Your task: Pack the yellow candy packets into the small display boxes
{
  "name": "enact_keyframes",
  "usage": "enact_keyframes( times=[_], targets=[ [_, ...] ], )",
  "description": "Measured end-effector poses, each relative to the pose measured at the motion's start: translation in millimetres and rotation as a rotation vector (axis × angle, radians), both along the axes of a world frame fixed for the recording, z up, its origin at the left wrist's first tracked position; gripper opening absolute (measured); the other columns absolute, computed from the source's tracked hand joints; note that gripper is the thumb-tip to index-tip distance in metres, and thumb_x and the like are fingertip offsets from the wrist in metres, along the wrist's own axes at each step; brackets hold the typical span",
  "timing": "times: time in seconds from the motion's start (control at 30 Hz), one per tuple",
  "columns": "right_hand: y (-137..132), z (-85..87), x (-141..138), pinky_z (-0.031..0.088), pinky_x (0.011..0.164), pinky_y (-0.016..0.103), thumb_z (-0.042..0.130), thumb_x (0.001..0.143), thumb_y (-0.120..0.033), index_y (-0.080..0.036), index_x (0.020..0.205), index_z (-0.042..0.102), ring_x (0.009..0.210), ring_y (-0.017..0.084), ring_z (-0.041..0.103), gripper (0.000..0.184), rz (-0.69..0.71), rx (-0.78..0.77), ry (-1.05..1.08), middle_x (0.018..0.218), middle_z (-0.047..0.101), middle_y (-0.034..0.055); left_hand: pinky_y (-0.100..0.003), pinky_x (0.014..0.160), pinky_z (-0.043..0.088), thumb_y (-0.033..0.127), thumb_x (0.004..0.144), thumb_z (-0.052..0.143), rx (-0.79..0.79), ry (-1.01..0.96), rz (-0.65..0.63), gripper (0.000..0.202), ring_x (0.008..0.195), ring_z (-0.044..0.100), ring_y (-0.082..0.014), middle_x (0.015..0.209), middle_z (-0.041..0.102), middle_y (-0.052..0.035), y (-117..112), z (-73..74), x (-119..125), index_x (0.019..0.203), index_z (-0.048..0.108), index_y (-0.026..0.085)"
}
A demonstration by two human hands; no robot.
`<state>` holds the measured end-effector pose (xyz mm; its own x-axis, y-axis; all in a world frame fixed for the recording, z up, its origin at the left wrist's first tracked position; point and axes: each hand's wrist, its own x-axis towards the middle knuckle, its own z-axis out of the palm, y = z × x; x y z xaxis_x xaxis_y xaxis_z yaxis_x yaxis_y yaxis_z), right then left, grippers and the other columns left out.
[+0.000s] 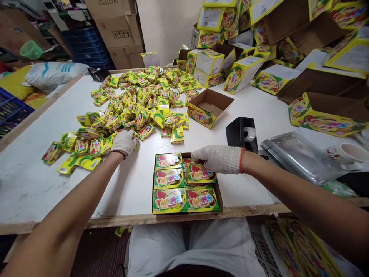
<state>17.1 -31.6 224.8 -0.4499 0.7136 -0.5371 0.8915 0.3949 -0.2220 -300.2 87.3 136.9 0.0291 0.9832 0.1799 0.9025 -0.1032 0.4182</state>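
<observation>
An open display box [220, 198] near the table's front edge holds several small TWINS packs [170, 200] lying face up in two columns. My right hand [220, 158], in a white knit glove with an orange cuff, reaches over the box's far right corner. Its fingers close on a TWINS pack [201, 174] that sits slightly raised above the others. My left hand [124, 142], also gloved, is at the near edge of a loose heap of the same packs [129, 104]. Its fingers are curled, with a yellow-green pack edge showing beside them; most of their grip is hidden.
Beyond the filled box stands an open TWINS box [206, 109]. A black tape dispenser [242, 134], clear plastic bags [302, 156] and a white mug [350, 154] are on the right. Many display boxes [269, 79] pile up at back right. Cartons [118, 32] and a blue crate [86, 46] stand behind.
</observation>
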Motion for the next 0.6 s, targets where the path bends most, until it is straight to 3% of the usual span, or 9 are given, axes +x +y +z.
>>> enact_keyframes(
  times=[0.17, 0.27, 0.33, 0.4, 0.47, 0.6],
  targets=[
    [-7.8, -14.3, -17.8, 0.037, 0.063, 0.027, 0.059, 0.082, -0.014, -0.019, 0.1, 0.069, 0.089, 0.021, 0.064, 0.021, 0.06, -0.028, -0.101, 0.103, 0.07, 0.0083, -0.035, 0.083, 0.038, 0.03, 0.08, 0.065, 0.142, -0.14, 0.076, 0.038, 0.083, 0.047, -0.0212, 0.066, 0.03, 0.0023, -14.1, 28.9, 8.2, 0.059, 0.033, 0.022],
    [-18.1, -25.7, -23.0, 0.044, 0.069, 0.029, 0.064, 0.081, -0.018, -0.015, 0.109, 0.069, 0.098, 0.027, 0.066, 0.029, 0.015, 0.032, -0.12, 0.118, 0.065, 0.014, -0.032, 0.073, 0.045, 0.042, 0.088, 0.054, 0.152, -0.276, 0.066, 0.036, 0.076, 0.053, -0.0185, 0.064, 0.041, 0.0016, -33.6, 40.6, 22.4, 0.062, 0.041, 0.021],
    [-25.0, -30.0, -21.0, 0.048, 0.073, 0.03, 0.064, 0.081, -0.016, -0.013, 0.115, 0.066, 0.1, 0.027, 0.066, 0.034, -0.018, 0.091, -0.077, 0.126, 0.06, 0.0165, -0.029, 0.064, 0.049, 0.052, 0.088, 0.052, 0.043, -0.518, 0.013, 0.035, 0.071, 0.058, -0.0167, 0.071, 0.056, -0.0001, -51.2, 44.1, 38.0, 0.076, 0.054, 0.02],
    [-30.1, -31.7, -16.7, 0.049, 0.08, 0.031, 0.063, 0.081, -0.013, -0.013, 0.115, 0.065, 0.104, 0.026, 0.065, 0.035, -0.051, 0.106, 0.017, 0.127, 0.059, 0.016, -0.028, 0.061, 0.053, 0.057, 0.078, 0.065, -0.136, -0.874, -0.045, 0.042, 0.073, 0.064, -0.0168, 0.085, 0.066, -0.0028, -70.7, 46.4, 57.4, 0.094, 0.057, 0.019],
    [-32.9, -31.3, -13.4, 0.049, 0.084, 0.031, 0.066, 0.079, -0.013, -0.014, 0.112, 0.066, 0.104, 0.025, 0.063, 0.033, -0.165, 0.062, 0.187, 0.12, 0.062, 0.0134, -0.031, 0.066, 0.057, 0.051, 0.064, 0.081, -0.297, -1.181, -0.085, 0.054, 0.079, 0.067, -0.0179, 0.094, 0.068, -0.0033, -90.1, 49.1, 78.1, 0.1, 0.055, 0.02],
    [-31.5, -25.4, -13.3, 0.052, 0.072, 0.029, 0.055, 0.088, -0.023, -0.018, 0.117, 0.064, 0.082, 0.018, 0.062, 0.03, -0.571, -0.054, 0.685, 0.096, 0.066, 0.0049, -0.03, 0.07, 0.059, 0.037, 0.059, 0.088, -0.446, -1.421, -0.141, 0.054, 0.081, 0.069, -0.0166, 0.089, 0.067, 0.0007, -120.2, 56.0, 112.1, 0.094, 0.05, 0.021]
  ],
)
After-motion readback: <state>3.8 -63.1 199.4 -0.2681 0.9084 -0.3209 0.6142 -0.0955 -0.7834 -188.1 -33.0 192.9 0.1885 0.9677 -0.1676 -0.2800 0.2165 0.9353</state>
